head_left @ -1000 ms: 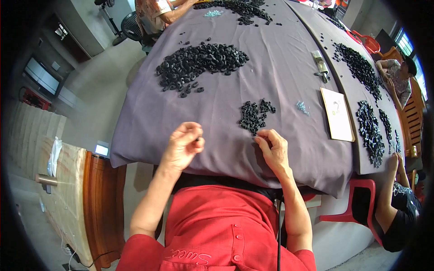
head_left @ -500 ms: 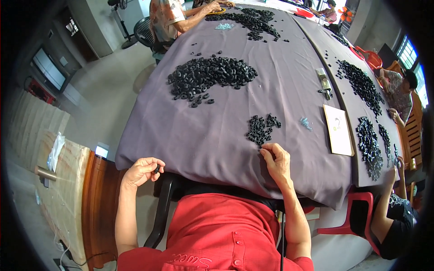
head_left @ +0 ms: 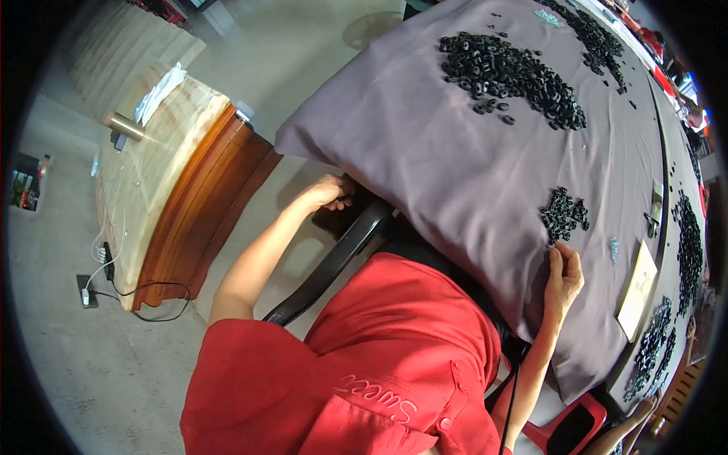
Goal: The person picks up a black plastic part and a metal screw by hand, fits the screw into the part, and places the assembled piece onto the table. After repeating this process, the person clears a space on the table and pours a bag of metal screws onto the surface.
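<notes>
My left hand [head_left: 331, 193] is beside the table's front left corner, lower than the cloth's edge, over a dark object [head_left: 334, 221] partly hidden under the table. Its fingers are curled in, and what they hold, if anything, is hidden. At the near edge of a small pile of small black parts [head_left: 561, 214], my right hand [head_left: 565, 277] rests on the cloth, thumb and forefinger brought together. Anything between those fingertips is too small to make out. A larger heap of black ring-like parts [head_left: 508, 76] lies farther off on the grey tablecloth [head_left: 425, 144].
Small clear bluish pieces [head_left: 613, 250] and a pale board [head_left: 638, 290] lie right of my right hand. More black parts [head_left: 651, 345] spread along the right side. A black chair armrest [head_left: 334, 262] is close to my left arm. A wooden counter [head_left: 205, 205] stands at left.
The view has turned toward the left. My left hand, which held a small black part, has moved over the dark object beside the table. My right hand stays by the small pile.
</notes>
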### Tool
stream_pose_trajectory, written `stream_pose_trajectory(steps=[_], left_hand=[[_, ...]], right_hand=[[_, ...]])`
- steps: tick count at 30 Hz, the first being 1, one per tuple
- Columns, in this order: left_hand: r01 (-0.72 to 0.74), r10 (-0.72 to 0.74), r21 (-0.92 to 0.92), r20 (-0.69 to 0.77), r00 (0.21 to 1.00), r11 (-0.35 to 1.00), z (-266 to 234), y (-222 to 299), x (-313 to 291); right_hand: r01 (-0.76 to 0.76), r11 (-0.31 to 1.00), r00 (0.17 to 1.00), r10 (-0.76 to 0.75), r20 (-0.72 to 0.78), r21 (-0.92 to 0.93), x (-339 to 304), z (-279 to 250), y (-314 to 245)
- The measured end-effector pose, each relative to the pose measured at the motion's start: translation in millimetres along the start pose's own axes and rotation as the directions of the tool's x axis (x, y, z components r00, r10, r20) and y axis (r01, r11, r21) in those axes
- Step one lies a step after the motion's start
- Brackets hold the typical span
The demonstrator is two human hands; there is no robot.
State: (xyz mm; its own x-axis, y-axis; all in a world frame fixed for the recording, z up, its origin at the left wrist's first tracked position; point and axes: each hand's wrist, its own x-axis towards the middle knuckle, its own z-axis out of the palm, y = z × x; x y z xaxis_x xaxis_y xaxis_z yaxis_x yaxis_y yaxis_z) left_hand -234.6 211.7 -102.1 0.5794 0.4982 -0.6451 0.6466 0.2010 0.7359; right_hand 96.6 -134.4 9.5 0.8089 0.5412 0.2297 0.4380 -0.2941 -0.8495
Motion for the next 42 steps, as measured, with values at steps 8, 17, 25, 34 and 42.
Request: stream_pose_trajectory(steps=[8,17,25,34,42], left_hand=[[0.096,0.003,0.359,-0.267,0.964,0.928,27.7,-1.2,20.7],[-0.177,0.263,0.687,-0.021,0.965,0.705,13.5,22.2,-14.0],[-0.241,0.211,0.447,0.117,0.97,0.861,29.8,128.8,-104.3],[-0.846,0.767,0.355,0.376,0.52,0.399,161.8,209.9,-71.4],[-0.863,0.937,0.469,0.181,0.3,0.186,269.1,234.7,-4.2]], right_hand=[[0.022,1.0,1.0,-0.022,-0.015,-0.007,-2.5,2.1,0.1],[-0.08,0.994,0.996,0.083,-0.034,0.077,2.8,-11.4,-4.0],[0.072,0.996,0.995,-0.075,-0.062,-0.046,6.9,-22.8,-0.9],[0.342,0.881,0.932,-0.361,0.003,-0.327,11.2,-0.6,-0.8],[0.341,0.885,0.932,-0.363,-0.009,-0.318,8.0,1.7,0.5]])
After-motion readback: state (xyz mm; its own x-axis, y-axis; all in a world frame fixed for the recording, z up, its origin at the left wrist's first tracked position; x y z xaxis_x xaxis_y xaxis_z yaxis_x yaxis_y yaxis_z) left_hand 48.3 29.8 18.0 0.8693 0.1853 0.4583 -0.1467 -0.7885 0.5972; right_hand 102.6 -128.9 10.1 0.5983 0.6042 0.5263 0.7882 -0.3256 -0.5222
